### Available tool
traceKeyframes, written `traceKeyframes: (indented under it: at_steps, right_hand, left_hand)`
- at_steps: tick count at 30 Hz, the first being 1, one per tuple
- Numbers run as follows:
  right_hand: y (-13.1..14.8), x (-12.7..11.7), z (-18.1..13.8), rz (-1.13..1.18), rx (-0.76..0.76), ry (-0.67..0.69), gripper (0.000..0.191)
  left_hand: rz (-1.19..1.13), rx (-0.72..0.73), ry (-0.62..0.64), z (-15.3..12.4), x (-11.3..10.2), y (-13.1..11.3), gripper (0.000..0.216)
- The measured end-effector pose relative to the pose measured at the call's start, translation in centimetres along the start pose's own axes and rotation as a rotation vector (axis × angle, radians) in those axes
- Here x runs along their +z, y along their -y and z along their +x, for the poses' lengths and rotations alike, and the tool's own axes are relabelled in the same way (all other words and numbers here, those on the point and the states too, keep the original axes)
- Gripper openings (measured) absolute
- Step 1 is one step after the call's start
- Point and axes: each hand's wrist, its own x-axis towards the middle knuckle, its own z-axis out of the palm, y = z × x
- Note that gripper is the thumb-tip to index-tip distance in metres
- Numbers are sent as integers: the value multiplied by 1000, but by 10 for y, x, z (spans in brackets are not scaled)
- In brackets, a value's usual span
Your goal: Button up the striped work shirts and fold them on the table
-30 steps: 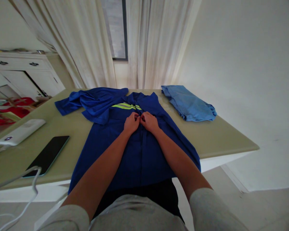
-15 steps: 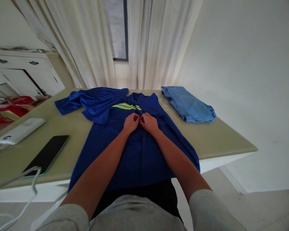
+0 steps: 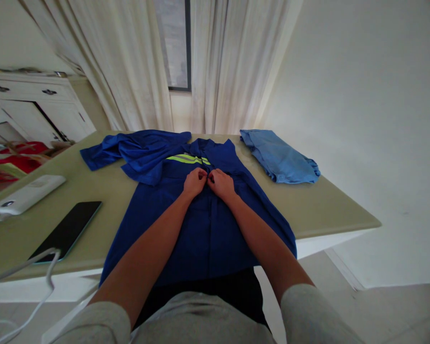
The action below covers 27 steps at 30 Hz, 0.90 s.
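Observation:
A dark blue work jacket [image 3: 189,229] with a yellow-green and grey reflective stripe lies front up on the table, its collar at the far side and its hem over the near edge. My left hand [image 3: 195,181] pinches the jacket's front opening just below the stripe. Close beside it, my right hand [image 3: 220,183] pinches the other side of the same opening. The fingertips nearly meet, and the bit of cloth or fastener between them is too small to make out. One sleeve [image 3: 139,148] is spread out to the far left in loose folds.
On the right of the table [image 3: 329,210] lies a folded light blue garment [image 3: 279,155]. A black phone [image 3: 69,229], a white device [image 3: 28,193] and a white cable [image 3: 50,274] are at the left. Behind stand curtains [image 3: 122,62] and a white cabinet [image 3: 39,105].
Both hands stay at the same spot on the jacket's front, with only slight finger movement. The whole view has shifted a little.

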Motion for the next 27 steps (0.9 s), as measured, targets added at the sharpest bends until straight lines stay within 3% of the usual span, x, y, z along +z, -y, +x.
traceKeyframes:
  at_steps: [12, 17, 21, 27]
  right_hand:
    - [-2, -2, -1, 29, -135, -78, 23]
    - [-10, 8, 7, 272, 26, -89, 18]
    - [-22, 17, 16, 482, 128, 2, 17]
    - [-17, 14, 8, 316, 33, -89, 12]
  left_hand:
    - [0, -70, 10, 12, 1, -2, 13]
    - [74, -15, -12, 8, 5, 0, 12]
    - [112, 3, -16, 5, 7, 1, 11]
    - [147, -6, 2, 6, 5, -1, 9]
